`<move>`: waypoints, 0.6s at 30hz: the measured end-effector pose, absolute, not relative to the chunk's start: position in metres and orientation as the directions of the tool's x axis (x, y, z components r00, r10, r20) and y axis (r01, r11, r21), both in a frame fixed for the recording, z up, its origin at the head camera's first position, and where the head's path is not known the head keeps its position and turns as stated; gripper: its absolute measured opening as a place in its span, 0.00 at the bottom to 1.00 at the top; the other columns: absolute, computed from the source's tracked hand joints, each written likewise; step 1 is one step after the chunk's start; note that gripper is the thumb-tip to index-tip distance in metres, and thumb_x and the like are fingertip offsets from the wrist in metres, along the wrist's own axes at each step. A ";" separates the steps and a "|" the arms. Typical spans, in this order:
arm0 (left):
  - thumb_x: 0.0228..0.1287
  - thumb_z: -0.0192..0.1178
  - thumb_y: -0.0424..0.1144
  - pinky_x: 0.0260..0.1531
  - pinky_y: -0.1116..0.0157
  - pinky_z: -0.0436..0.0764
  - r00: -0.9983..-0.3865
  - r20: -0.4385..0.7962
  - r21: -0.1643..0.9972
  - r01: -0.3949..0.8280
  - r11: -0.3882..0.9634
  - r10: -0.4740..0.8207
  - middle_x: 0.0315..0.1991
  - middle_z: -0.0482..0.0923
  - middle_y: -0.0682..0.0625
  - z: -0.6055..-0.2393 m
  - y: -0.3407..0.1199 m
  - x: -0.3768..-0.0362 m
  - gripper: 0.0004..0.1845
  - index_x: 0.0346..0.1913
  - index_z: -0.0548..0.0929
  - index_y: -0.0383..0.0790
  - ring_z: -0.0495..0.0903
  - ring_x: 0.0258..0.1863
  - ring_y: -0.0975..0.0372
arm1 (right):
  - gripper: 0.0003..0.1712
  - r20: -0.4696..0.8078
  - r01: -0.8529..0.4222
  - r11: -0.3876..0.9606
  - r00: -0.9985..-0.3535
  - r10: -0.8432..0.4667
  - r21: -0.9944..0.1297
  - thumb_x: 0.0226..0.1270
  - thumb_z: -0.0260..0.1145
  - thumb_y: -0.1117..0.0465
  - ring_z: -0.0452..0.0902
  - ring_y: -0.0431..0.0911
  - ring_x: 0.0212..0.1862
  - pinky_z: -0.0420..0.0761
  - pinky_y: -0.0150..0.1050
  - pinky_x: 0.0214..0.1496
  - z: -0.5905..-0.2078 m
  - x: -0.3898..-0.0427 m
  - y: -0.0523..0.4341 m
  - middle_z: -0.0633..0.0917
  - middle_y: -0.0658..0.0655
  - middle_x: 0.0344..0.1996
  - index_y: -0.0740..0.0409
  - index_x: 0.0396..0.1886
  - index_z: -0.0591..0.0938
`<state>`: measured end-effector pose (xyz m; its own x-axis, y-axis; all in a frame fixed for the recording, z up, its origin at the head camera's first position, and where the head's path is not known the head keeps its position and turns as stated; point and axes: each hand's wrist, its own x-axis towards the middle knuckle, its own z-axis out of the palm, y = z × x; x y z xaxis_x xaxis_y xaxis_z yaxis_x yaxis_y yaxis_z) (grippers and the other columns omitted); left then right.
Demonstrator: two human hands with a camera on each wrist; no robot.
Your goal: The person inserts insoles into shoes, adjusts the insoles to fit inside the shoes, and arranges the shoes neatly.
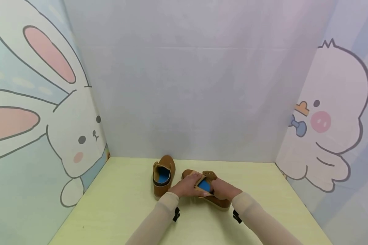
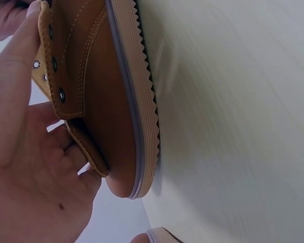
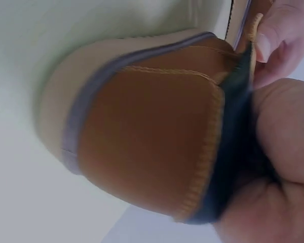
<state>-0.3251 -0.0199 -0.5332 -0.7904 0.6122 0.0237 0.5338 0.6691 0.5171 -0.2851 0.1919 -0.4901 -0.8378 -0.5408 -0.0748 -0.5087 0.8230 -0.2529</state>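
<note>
A brown shoe [image 1: 218, 202] with a blue insole and a pale ridged sole sits on the table, toe to the back left, heel to the front right. My left hand [image 1: 187, 185] holds its front opening. In the left wrist view the thumb lies on the edge of the near eyelet flap [image 2: 66, 96], with the other fingers by the tongue [image 2: 88, 149]. My right hand [image 1: 224, 189] grips at the heel end, fingers curled over the dark-lined collar [image 3: 230, 136]; their tips are hidden inside. The far eyelet flap [image 1: 209, 174] stands folded outward.
A matching brown shoe [image 1: 167, 161] stands upright just left of my left hand, toe to the back. The pale yellow table [image 1: 116, 211] ends at a grey back wall [image 1: 187, 102]. Side walls carry a rabbit drawing [image 1: 67, 136] and a chick drawing [image 1: 334, 136].
</note>
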 end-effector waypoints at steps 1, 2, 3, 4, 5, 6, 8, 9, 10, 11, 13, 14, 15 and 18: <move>0.59 0.64 0.70 0.66 0.48 0.69 -0.788 0.025 0.524 0.534 0.664 0.615 0.77 0.61 0.49 -0.533 -0.020 -0.324 0.52 0.80 0.60 0.47 0.63 0.73 0.50 | 0.19 -0.088 -0.499 0.834 -0.844 -0.530 -0.238 0.64 0.65 0.76 0.62 0.39 0.22 0.67 0.34 0.27 -0.489 -0.284 0.191 0.73 0.45 0.16 0.52 0.18 0.83; 0.59 0.65 0.70 0.67 0.47 0.67 -0.786 0.024 0.529 0.534 0.659 0.618 0.77 0.61 0.49 -0.533 -0.020 -0.323 0.52 0.80 0.60 0.46 0.63 0.73 0.50 | 0.19 -0.101 -0.490 0.843 -0.848 -0.520 -0.223 0.65 0.65 0.75 0.61 0.39 0.22 0.66 0.34 0.27 -0.488 -0.282 0.191 0.72 0.45 0.16 0.52 0.17 0.80; 0.59 0.65 0.69 0.68 0.46 0.65 -0.785 0.023 0.538 0.532 0.654 0.620 0.77 0.61 0.48 -0.534 -0.020 -0.322 0.52 0.80 0.60 0.46 0.63 0.73 0.50 | 0.20 -0.117 -0.481 0.852 -0.852 -0.510 -0.208 0.65 0.66 0.75 0.61 0.39 0.21 0.66 0.34 0.26 -0.486 -0.280 0.190 0.71 0.46 0.15 0.52 0.16 0.78; 0.59 0.66 0.69 0.69 0.46 0.64 -0.784 0.025 0.545 0.530 0.649 0.620 0.77 0.61 0.48 -0.534 -0.020 -0.322 0.52 0.80 0.60 0.46 0.63 0.73 0.49 | 0.20 -0.126 -0.475 0.858 -0.855 -0.503 -0.195 0.65 0.66 0.74 0.61 0.39 0.21 0.65 0.34 0.26 -0.484 -0.278 0.189 0.70 0.46 0.15 0.52 0.16 0.77; 0.59 0.65 0.69 0.70 0.46 0.64 -0.784 0.025 0.544 0.531 0.650 0.620 0.77 0.61 0.48 -0.535 -0.020 -0.321 0.53 0.80 0.60 0.46 0.63 0.73 0.50 | 0.21 -0.137 -0.468 0.864 -0.858 -0.495 -0.185 0.66 0.66 0.74 0.61 0.40 0.20 0.65 0.35 0.26 -0.483 -0.277 0.188 0.70 0.47 0.15 0.52 0.16 0.75; 0.59 0.65 0.70 0.70 0.46 0.63 -0.784 0.027 0.539 0.534 0.651 0.621 0.77 0.61 0.48 -0.536 -0.020 -0.321 0.53 0.80 0.60 0.46 0.64 0.73 0.51 | 0.21 -0.141 -0.464 0.867 -0.860 -0.490 -0.182 0.66 0.66 0.74 0.60 0.40 0.20 0.65 0.35 0.26 -0.481 -0.277 0.188 0.69 0.47 0.15 0.53 0.16 0.75; 0.60 0.64 0.70 0.69 0.47 0.65 -0.784 0.031 0.528 0.539 0.656 0.619 0.76 0.61 0.49 -0.537 -0.021 -0.322 0.52 0.80 0.60 0.47 0.66 0.71 0.52 | 0.20 -0.150 -0.453 0.872 -0.864 -0.481 -0.186 0.67 0.65 0.74 0.61 0.40 0.21 0.65 0.35 0.26 -0.480 -0.276 0.188 0.68 0.47 0.16 0.53 0.16 0.74; 0.60 0.63 0.71 0.67 0.48 0.68 -0.785 0.034 0.521 0.542 0.659 0.619 0.76 0.61 0.49 -0.537 -0.021 -0.322 0.52 0.80 0.59 0.47 0.66 0.71 0.53 | 0.21 -0.159 -0.447 0.874 -0.865 -0.476 -0.189 0.68 0.65 0.73 0.60 0.40 0.21 0.64 0.35 0.27 -0.479 -0.276 0.188 0.68 0.47 0.16 0.53 0.16 0.74; 0.60 0.63 0.71 0.66 0.48 0.69 -0.784 0.040 0.515 0.548 0.659 0.620 0.76 0.62 0.50 -0.537 -0.021 -0.323 0.52 0.80 0.60 0.47 0.67 0.70 0.53 | 0.21 -0.163 -0.442 0.875 -0.866 -0.473 -0.195 0.68 0.64 0.74 0.60 0.40 0.21 0.64 0.35 0.26 -0.479 -0.276 0.188 0.67 0.47 0.15 0.53 0.16 0.74; 0.60 0.63 0.71 0.65 0.49 0.70 -0.784 0.043 0.517 0.548 0.657 0.620 0.76 0.62 0.50 -0.536 -0.021 -0.323 0.52 0.80 0.60 0.47 0.67 0.69 0.53 | 0.22 -0.170 -0.437 0.878 -0.866 -0.470 -0.196 0.68 0.64 0.74 0.59 0.40 0.21 0.63 0.35 0.26 -0.478 -0.276 0.188 0.66 0.46 0.15 0.53 0.15 0.73; 0.60 0.63 0.70 0.65 0.48 0.70 -0.781 0.052 0.525 0.551 0.649 0.622 0.76 0.62 0.49 -0.535 -0.022 -0.324 0.51 0.80 0.60 0.47 0.68 0.69 0.53 | 0.24 -0.178 -0.433 0.882 -0.868 -0.463 -0.183 0.68 0.64 0.74 0.58 0.40 0.21 0.62 0.35 0.26 -0.478 -0.277 0.187 0.64 0.46 0.15 0.52 0.14 0.71; 0.60 0.63 0.71 0.66 0.48 0.69 -0.781 0.052 0.531 0.550 0.645 0.623 0.76 0.62 0.49 -0.534 -0.022 -0.324 0.51 0.80 0.60 0.47 0.68 0.69 0.53 | 0.24 -0.179 -0.431 0.886 -0.870 -0.459 -0.172 0.68 0.64 0.74 0.57 0.40 0.21 0.61 0.35 0.26 -0.478 -0.278 0.187 0.63 0.46 0.15 0.51 0.14 0.71; 0.60 0.63 0.71 0.67 0.46 0.67 -0.778 0.055 0.532 0.554 0.641 0.626 0.76 0.62 0.48 -0.533 -0.022 -0.324 0.51 0.79 0.61 0.47 0.67 0.69 0.53 | 0.25 -0.184 -0.432 0.889 -0.871 -0.455 -0.150 0.68 0.64 0.73 0.57 0.40 0.20 0.61 0.35 0.26 -0.477 -0.278 0.187 0.63 0.47 0.14 0.52 0.13 0.71; 0.59 0.63 0.71 0.71 0.45 0.61 -0.775 0.055 0.543 0.553 0.632 0.630 0.76 0.61 0.47 -0.531 -0.021 -0.325 0.52 0.79 0.61 0.47 0.65 0.71 0.53 | 0.22 -0.183 -0.440 0.896 -0.878 -0.442 -0.053 0.69 0.66 0.70 0.60 0.41 0.21 0.65 0.36 0.26 -0.472 -0.278 0.185 0.68 0.48 0.16 0.53 0.16 0.72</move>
<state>-0.3252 -0.0214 -0.5315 -0.7746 0.6301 0.0550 0.5529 0.6324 0.5425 -0.2783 0.1851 -0.4724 -0.8780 -0.4421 -0.1833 -0.4402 0.8963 -0.0534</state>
